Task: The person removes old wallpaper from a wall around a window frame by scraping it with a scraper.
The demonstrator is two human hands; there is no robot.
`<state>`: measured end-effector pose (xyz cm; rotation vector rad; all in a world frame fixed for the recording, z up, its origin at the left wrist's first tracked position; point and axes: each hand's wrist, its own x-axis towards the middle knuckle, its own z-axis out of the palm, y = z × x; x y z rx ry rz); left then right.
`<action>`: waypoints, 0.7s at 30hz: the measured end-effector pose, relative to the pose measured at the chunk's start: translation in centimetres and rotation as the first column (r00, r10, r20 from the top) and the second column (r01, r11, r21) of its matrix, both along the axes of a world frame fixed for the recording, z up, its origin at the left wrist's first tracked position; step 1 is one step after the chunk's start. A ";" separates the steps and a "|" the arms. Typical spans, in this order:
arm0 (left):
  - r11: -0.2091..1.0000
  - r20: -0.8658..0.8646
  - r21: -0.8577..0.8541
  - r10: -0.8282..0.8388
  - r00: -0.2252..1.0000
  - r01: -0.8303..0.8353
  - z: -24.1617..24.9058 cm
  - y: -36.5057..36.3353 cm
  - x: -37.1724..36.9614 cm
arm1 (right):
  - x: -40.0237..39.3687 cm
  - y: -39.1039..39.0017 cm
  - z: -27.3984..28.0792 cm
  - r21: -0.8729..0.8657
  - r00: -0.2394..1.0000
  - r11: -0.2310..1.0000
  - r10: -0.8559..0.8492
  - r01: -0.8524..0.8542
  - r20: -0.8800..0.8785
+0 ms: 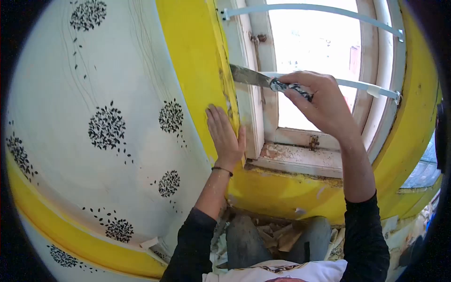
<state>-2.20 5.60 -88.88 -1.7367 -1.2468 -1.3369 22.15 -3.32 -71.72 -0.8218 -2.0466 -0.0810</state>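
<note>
My right hand (319, 96) is wrapped around the black-and-white patterned handle of a scraper (251, 76). The scraper's long, flat metal blade points left, its end at the chipped yellow edge (225, 77) where the wall meets the white window frame (246, 113). Lower down, my left hand (224, 134) lies flat on the yellow wall strip (190, 47), fingers stretched upward and thumb apart, beside the same edge. It holds nothing. Flaked paint and bare patches show along this edge.
White bars (324, 8) cross the bright window. Chips lie on the sill (300, 155). White wallpaper (131, 188) with black leaf patterns covers the left wall. Broken debris (279, 235) lies on the floor between my knees, below the yellow wall under the window.
</note>
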 end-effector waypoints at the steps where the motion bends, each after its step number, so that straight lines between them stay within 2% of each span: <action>1: 1.000 -0.015 0.016 0.001 1.000 -0.001 1.7 0.5 -0.2 | -0.4 0.0 0.0 0.095 0.999 0.995 0.031 -0.027 -0.043; 3: 0.992 0.017 0.118 0.029 0.999 -0.031 4.3 1.2 -0.4 | -1.5 1.1 0.0 0.256 0.988 0.963 0.118 -0.088 -0.103; 4: 0.991 0.006 0.129 0.030 1.000 -0.031 4.9 1.3 -0.6 | -2.4 1.8 0.1 0.278 0.976 0.955 0.152 -0.104 -0.159; 6: 0.963 0.043 0.268 -0.034 0.998 0.022 6.1 1.7 -0.7 | -3.7 3.5 0.7 0.324 0.976 0.943 0.133 -0.071 -0.171; 7: 0.960 0.029 0.279 -0.034 0.999 0.024 6.4 1.7 -0.7 | -4.2 3.8 0.7 0.336 0.974 0.939 0.136 -0.068 -0.183; 9: 0.960 0.081 0.274 0.029 0.996 -0.050 6.5 1.1 -0.9 | -5.0 4.0 0.6 0.260 0.975 0.962 0.131 -0.081 -0.181; 10: 0.956 0.070 0.289 0.031 0.997 -0.050 6.3 1.2 -1.0 | -4.8 4.0 -0.2 0.277 0.989 0.960 0.076 -0.039 -0.125; 12: 0.937 0.064 0.350 -0.010 0.998 -0.014 5.8 1.7 -1.1 | -3.5 1.7 -1.0 0.153 1.000 0.988 0.017 -0.020 0.020; 16: 0.926 0.100 0.376 -0.071 0.992 0.028 5.0 1.5 -0.6 | -3.0 1.6 -1.3 0.207 0.995 0.974 0.097 -0.091 -0.018; 18: 0.923 0.082 0.385 -0.043 0.996 0.008 4.9 1.2 -0.1 | -4.6 2.2 -0.2 0.314 0.974 0.948 0.125 -0.061 -0.187; 19: 0.919 0.068 0.393 -0.019 0.998 -0.010 4.9 0.9 0.1 | -5.3 2.9 0.3 0.402 0.984 0.916 0.055 0.019 -0.172; 20: 0.917 0.067 0.399 -0.015 0.998 -0.013 4.8 0.5 0.1 | -6.0 3.2 0.8 0.407 0.983 0.913 0.059 0.016 -0.172; 21: 0.937 0.059 0.346 0.027 0.998 -0.045 4.6 0.1 0.1 | -6.7 3.3 1.5 0.466 0.985 0.877 -0.038 0.115 -0.171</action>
